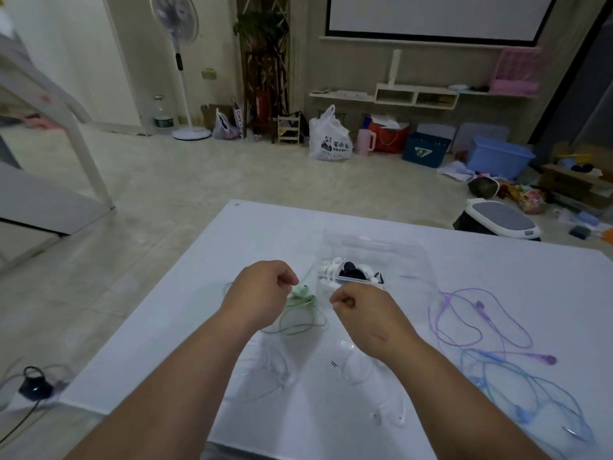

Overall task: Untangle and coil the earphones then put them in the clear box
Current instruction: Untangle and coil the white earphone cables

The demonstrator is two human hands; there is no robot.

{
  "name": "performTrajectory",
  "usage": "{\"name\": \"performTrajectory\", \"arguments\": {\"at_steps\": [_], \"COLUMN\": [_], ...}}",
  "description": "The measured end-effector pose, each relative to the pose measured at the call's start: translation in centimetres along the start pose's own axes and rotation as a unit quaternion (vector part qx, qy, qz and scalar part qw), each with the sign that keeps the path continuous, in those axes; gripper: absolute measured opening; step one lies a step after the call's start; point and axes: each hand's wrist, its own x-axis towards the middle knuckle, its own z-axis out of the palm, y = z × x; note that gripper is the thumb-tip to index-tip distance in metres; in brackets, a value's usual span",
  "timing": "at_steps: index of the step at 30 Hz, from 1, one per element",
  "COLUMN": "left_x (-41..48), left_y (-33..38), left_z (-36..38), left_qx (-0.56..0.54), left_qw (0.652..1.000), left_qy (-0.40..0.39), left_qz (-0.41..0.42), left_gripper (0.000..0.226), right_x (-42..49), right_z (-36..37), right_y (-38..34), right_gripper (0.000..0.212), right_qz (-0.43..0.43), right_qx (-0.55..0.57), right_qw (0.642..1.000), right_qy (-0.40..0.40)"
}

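Pastel cable mess on a white table (497,267)
Mint green earphones (303,295) in the middle, purple earphones (481,323) and light blue earphones (517,393) off right, white earphones (391,413) nearly vanishing into the tabletop, clear box (374,254) holding white and black ones.

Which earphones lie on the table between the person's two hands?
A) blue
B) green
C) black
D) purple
B: the green earphones sit directly between the left hand and the right hand, in front of the clear box.
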Motion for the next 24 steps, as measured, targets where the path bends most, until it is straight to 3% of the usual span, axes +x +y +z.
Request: {"name": "performTrajectory", "arguments": {"at_steps": [6,11,14,17,20,24], "left_x": [0.2,-0.1,-0.2,-0.1,0.4,0.8], "left_y": [-1.2,-1.5,-1.7,-1.7,-1.8,-2.4], "left_z": [-0.5,-0.3,0.2,0.4,-0.1,-1.0], "left_qx": [0.025,0.157,0.192,0.195,0.156,0.069], "left_qw": [0.997,0.972,0.968,0.972,0.984,0.997], "left_qy": [-0.079,-0.174,-0.16,-0.126,-0.073,-0.003], "left_qz": [-0.007,0.012,0.033,0.042,0.043,0.023], "left_gripper": [0.011,0.043,0.028,0.014,0.012,0.009], "right_x": [1.0,1.5,1.7,2.0,2.4,2.9], "right_z": [1.8,3.3,4.7,5.7,5.9,5.8], "right_y": [-0.6,-0.5,-0.3,-0.1,-0.3,-0.6], "right_gripper": [0.037,0.071,0.063,0.043,0.019,0.029], "right_qz": [0.009,-0.027,-0.043,-0.038,-0.032,0.009], "right_qx": [0.029,-0.076,-0.145,-0.185,-0.132,0.014], "right_qw": [0.999,0.994,0.986,0.98,0.991,0.999], "right_qy": [-0.035,-0.076,-0.069,-0.064,-0.011,0.042]}}
